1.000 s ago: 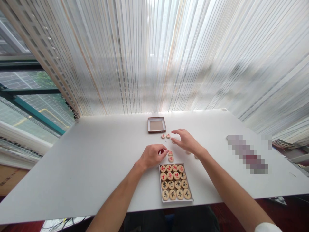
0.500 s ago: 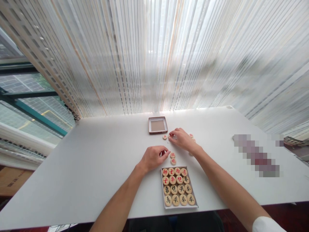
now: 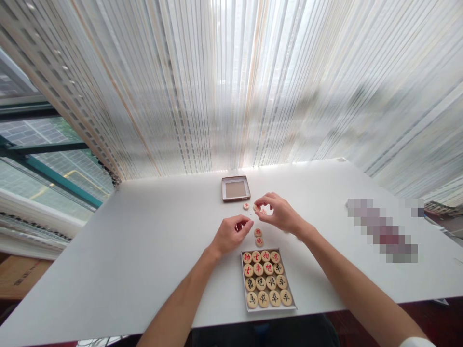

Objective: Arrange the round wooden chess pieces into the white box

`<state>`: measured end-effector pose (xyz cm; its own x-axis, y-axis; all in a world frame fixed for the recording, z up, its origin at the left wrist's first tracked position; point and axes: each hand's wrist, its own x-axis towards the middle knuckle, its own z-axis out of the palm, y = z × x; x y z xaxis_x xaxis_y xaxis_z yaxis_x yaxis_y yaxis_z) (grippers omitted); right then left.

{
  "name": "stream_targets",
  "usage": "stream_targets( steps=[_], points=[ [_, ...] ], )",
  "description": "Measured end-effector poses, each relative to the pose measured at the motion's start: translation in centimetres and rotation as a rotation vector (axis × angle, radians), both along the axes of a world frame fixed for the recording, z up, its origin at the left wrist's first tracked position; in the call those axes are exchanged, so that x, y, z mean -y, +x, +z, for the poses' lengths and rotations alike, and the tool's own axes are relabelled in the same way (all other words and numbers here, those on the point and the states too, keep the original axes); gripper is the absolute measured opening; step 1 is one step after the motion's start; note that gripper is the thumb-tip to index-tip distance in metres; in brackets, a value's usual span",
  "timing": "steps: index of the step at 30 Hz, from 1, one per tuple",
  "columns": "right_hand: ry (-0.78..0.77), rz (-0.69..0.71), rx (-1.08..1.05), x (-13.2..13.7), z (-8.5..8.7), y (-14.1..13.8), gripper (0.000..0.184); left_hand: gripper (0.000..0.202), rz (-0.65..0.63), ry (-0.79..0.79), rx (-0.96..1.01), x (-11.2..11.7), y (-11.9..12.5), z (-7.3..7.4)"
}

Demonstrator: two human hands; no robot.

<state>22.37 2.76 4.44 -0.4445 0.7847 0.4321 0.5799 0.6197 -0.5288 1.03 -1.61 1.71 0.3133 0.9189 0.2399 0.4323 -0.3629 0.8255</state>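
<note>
My right hand has thumb and fingertips pinched round a round wooden Chinese chess piece on the far side of the row. Beside it, partly under the fingers, another red-marked piece lies on the table. A single red piece lies a little to the left. My left hand is curled, its thumb and index tips together; anything inside is hidden. Just right of it are a red piece and a second one. Nearer me, a shallow box holds rows of red and black pieces.
The box lid lies inside-up toward the back of the white table. A blurred-out object is at the right. A striped curtain hangs behind the table's far edge.
My right hand has shifted slightly right and lower, its fingers rounder, showing a piece beneath them. Pieces seen beyond it before are now covered. My left hand has barely moved.
</note>
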Motion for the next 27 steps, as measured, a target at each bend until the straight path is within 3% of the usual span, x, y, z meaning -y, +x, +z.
stream_targets(
  steps=[11, 27],
  points=[
    [0.057, 0.073, -0.113, 2.7, -1.4, 1.5, 0.02, 0.034, 0.062, -0.193, 0.312, -0.6, 0.4, -0.8],
    [-0.197, 0.178, -0.224, 3.0, -2.6, 1.2, 0.021, 0.029, 0.045, -0.111, 0.189, -0.4, 1.1, -1.2]
  ],
)
